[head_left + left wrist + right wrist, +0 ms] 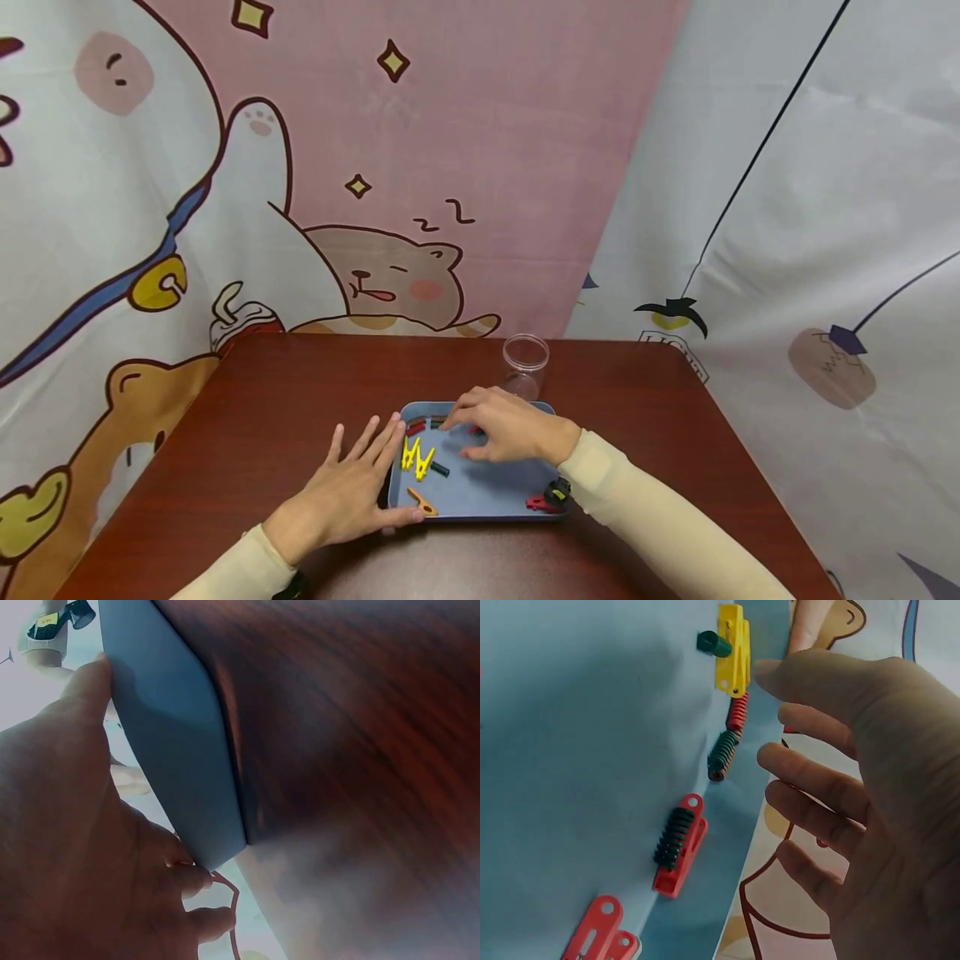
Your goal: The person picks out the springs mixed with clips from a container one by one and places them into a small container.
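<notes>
My left hand [345, 496] rests with spread fingers along the left side of a blue tray [487, 492]; in the left wrist view its fingertips touch the tray's wall [165, 735]. Over the back of the tray hovers my right hand [513, 425], fingers loosely bent and holding nothing. Below it, in the right wrist view, lie a red clip [692, 859] with a dark coil [675, 838] on it, a green coil [724, 752], a red coil [737, 712] and a yellow clip [731, 652]. An orange clip [422, 502] lies near the left thumb.
A clear jar [525, 367] stands behind the tray on the dark red table [637, 400]. Another red clip [540, 503] lies in the tray's front right corner, close to the right wrist camera [557, 492]. A patterned cloth [487, 125] hangs behind the table.
</notes>
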The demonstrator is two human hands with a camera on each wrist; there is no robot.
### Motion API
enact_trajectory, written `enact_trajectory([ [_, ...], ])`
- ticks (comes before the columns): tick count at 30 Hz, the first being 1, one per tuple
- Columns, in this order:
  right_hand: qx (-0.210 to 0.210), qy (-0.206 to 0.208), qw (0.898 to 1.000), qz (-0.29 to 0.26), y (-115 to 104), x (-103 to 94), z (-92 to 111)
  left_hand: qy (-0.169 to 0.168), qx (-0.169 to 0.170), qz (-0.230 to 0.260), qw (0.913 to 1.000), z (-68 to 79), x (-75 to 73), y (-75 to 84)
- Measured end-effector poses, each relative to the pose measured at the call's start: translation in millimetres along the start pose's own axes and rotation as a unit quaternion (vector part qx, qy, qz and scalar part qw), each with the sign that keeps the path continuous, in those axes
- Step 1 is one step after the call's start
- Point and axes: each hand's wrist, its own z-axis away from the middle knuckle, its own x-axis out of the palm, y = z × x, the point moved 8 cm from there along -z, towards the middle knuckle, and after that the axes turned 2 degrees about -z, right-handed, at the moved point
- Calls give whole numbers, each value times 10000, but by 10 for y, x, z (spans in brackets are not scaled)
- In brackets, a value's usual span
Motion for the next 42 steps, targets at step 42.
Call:
enact_trajectory([
  [42,-729,-1040,9904,537,-272,406,-302,-116,-80,117,9998,-21,40,-27],
])
